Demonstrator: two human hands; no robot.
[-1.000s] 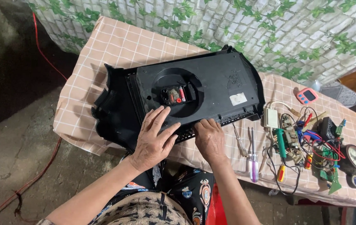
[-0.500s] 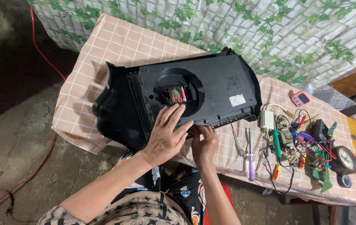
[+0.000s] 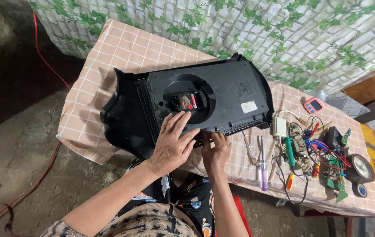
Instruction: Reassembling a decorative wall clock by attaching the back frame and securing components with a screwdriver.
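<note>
**Both hands on the near edge of the black clock back**

One big black clock case [image 3: 222, 92] lies face down on the checked tablecloth [image 3: 121, 48], filling the middle of the table. In its round hollow sits one small clock movement [image 3: 186, 102] with red parts. My left hand [image 3: 172, 145] lies flat on the case just near that hollow, fingers spread and relaxed, gripping nothing. My right hand [image 3: 216, 149] curls over the near rim of the case; its fingertips tuck under the edge, so I cannot tell how tightly they grip. To the right lie one purple-handled screwdriver [image 3: 263, 169], one pair of tweezers [image 3: 249, 151], a tangle of wires and circuit boards [image 3: 314, 147], one small round clock [image 3: 362, 168] and one pink timer [image 3: 313, 105].
</note>
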